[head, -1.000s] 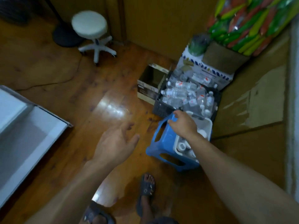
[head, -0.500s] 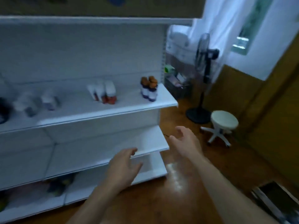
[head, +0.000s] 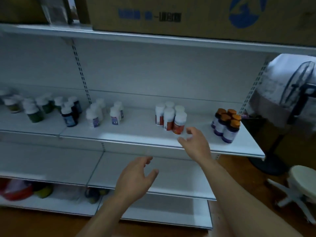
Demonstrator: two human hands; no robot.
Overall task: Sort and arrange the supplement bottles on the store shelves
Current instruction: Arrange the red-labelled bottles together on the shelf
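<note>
On the white middle shelf point(head: 136, 135) stand groups of supplement bottles. Several white bottles with orange-red labels point(head: 170, 118) sit mid-right. Orange-capped bottles with purple labels point(head: 225, 124) stand near the shelf's right end. White bottles with blue-purple labels point(head: 104, 113) are at centre-left, with dark and green bottles point(head: 49, 108) farther left. My right hand point(head: 195, 142) hovers empty, fingers loosely spread, just right of the orange-red labelled bottles at the shelf's front edge. My left hand point(head: 136, 175) is lower, in front of the shelf below, relaxed and empty.
A big cardboard box point(head: 188, 16) sits on the top shelf. A standing fan point(head: 297, 86) and a white stool point(head: 302, 182) are at the right on the wooden floor. The bottom shelf holds red and green items point(head: 25, 190).
The view swung from the floor crate of bottles up to the shelves. Both hands, empty, rose towards the middle shelf; my right hand now reaches the orange-red labelled bottles.
</note>
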